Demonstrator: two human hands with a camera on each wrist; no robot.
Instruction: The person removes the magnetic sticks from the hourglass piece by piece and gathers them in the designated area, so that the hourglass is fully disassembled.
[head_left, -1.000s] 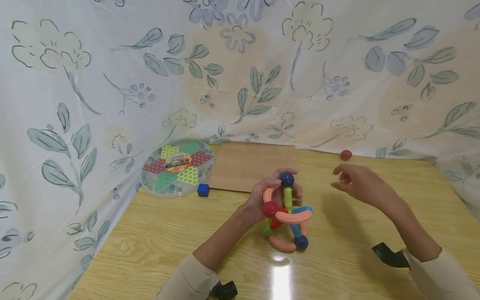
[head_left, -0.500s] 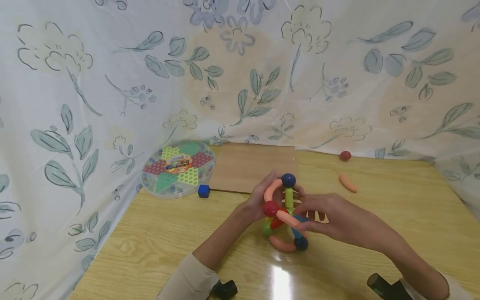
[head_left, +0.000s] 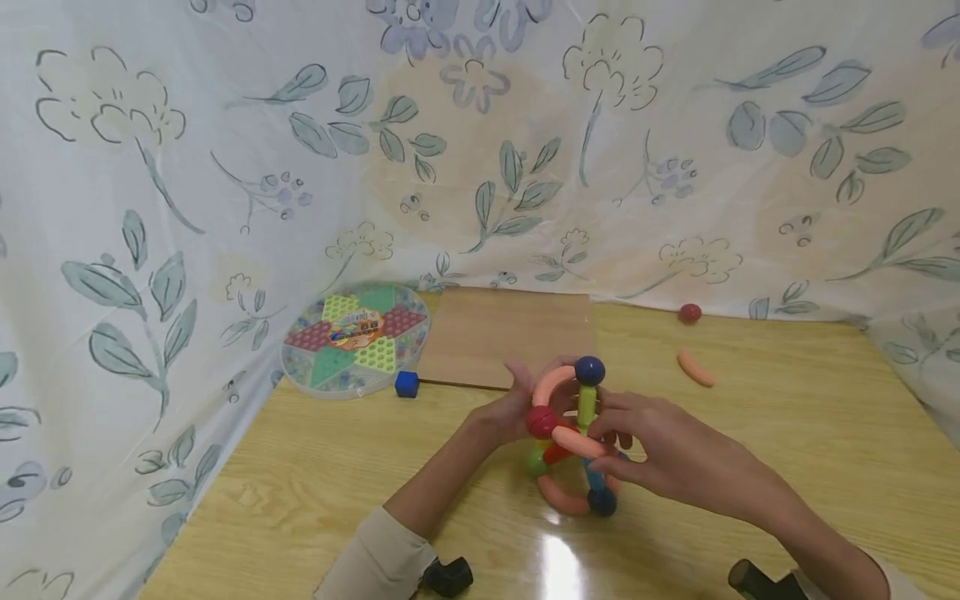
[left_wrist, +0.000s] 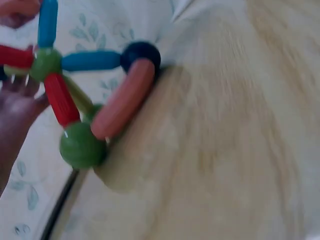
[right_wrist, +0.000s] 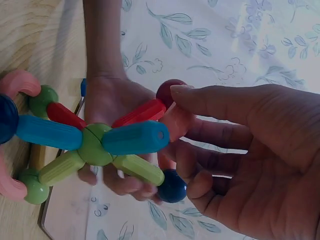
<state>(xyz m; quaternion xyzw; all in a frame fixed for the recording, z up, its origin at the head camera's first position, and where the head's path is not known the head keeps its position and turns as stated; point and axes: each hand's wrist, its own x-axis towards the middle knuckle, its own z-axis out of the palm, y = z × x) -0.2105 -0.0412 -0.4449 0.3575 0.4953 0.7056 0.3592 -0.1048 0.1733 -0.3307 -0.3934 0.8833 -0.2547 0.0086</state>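
Observation:
A toy frame of coloured rods and balls stands upright on the table, around a green centre ball. Its dark blue top ball caps a lime rod. My left hand is behind the frame, thumb lifted away and fingers loosely spread beside the lime rod; contact is unclear. With thumb and fingertips, my right hand pinches a peach curved rod whose other end meets a red ball. In the right wrist view, a blue rod points towards that hand, its end free.
A loose peach curved rod and a red ball lie at the back right. Behind the frame is a brown board. A blue cube sits beside a round Chinese checkers board. Floral cloth backs the table.
My right hand came in from the right and took hold of the peach curved rod. The left thumb has lifted off the frame, and the frame's top has shifted slightly right.

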